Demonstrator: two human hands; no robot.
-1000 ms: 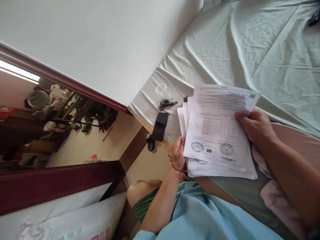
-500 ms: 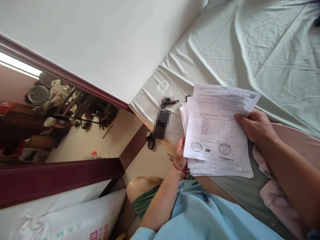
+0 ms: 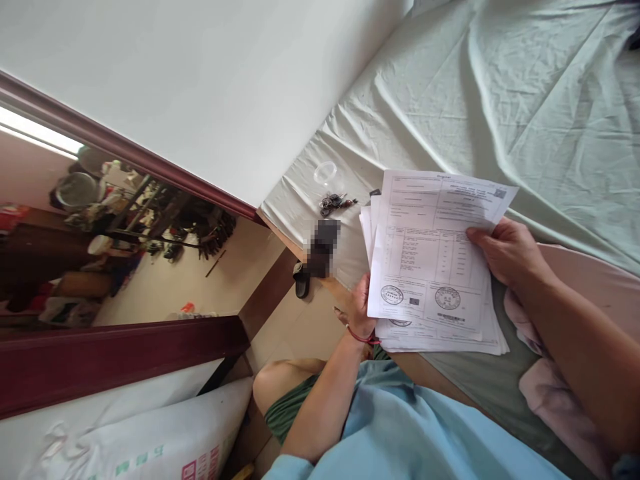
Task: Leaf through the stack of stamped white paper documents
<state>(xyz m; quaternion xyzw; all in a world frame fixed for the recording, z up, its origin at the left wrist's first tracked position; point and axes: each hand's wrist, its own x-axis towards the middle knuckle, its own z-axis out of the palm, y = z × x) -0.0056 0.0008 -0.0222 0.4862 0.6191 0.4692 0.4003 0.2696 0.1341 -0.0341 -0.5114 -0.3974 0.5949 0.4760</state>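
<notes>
Several printed paper sheets [image 3: 430, 250] are held in front of me over the bed. The top one carries a table, two round stamps and small square codes. My right hand [image 3: 505, 250] pinches its right edge, thumb lying on the printed face. At the lower left edge, my left hand [image 3: 360, 307], with a red bracelet at the wrist, is closed on the sheets; its fingers are partly hidden behind the paper. More sheets show below and to the left of the top one.
The bed has a pale green sheet [image 3: 540, 120]; on it lie a clear plastic cup [image 3: 327, 175] and a bunch of keys [image 3: 333, 203]. A black slipper [image 3: 301, 280] rests on the floor. White sacks [image 3: 165, 427] stand at the lower left, beside a dark red door frame [image 3: 120, 357].
The top sheet's upper part and my right hand have shifted slightly left. My left hand stays at the lower left edge.
</notes>
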